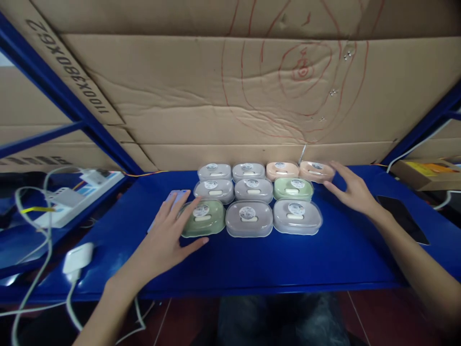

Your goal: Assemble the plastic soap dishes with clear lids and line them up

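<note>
Several small lidded plastic boxes, like soap boxes with see-through covers and round stickers, lie in three rows. My left hand (169, 230), fingers spread, is over the left edge of a front green box (207, 223); whether it touches cannot be told. Partly under that hand lies a flat lilac object (180, 194), perhaps a phone. Beside the back-right peach box (317, 171), my right hand (351, 190) is open, thumb and fingers apart near its right side. Grey boxes (249, 218) fill most other places, with a second peach box (283, 170) and a second green box (293, 189).
The boxes rest on a blue shelf (252, 269) with a cardboard wall (201, 96) behind. A dark phone (403, 218) lies at right. On the left are a power strip (79, 199), cables and a white charger (78, 258). Blue posts (104, 144) frame the sides.
</note>
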Tool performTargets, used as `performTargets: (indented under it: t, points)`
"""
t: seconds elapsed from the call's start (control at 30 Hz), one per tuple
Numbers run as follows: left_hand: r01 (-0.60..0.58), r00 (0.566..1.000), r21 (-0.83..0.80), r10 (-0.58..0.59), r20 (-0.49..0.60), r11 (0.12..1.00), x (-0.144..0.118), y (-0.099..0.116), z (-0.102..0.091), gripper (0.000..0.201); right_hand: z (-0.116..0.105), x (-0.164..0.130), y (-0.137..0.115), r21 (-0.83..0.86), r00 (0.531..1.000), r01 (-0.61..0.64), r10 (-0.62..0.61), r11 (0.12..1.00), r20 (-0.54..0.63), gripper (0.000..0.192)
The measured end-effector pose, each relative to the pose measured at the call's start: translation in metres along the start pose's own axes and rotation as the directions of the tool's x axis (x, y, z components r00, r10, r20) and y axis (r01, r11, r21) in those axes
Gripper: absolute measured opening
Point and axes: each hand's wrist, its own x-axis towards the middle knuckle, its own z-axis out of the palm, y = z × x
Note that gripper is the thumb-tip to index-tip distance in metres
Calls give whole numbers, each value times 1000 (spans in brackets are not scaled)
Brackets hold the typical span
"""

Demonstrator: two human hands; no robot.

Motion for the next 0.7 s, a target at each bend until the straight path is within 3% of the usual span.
performTargets:
  t: [0.13, 0.2, 0.27, 0.43, 0.7]
  points:
    - [0, 993, -20, 2, 117, 1000, 14, -19, 7, 115, -12, -44, -65, 98, 983, 94, -109, 991, 151, 91]
    - [2, 987, -54, 7, 162, 999, 26, -20, 10, 117, -6, -61, -89, 51, 962, 116, -125, 992, 243, 106]
    - [9, 980, -111, 14, 198, 994, 35, -20, 9, 119, 5, -70, -102, 21, 949, 166, -165, 986, 267, 101]
    - [1, 981, -163, 31, 194, 987, 44, -16, 10, 117, 24, -69, -98, 0, 949, 203, -197, 979, 246, 90]
    - [3, 989, -66, 7, 146, 998, 51, 7, 28, 118, 12, -64, -77, 46, 952, 140, -147, 989, 269, 85]
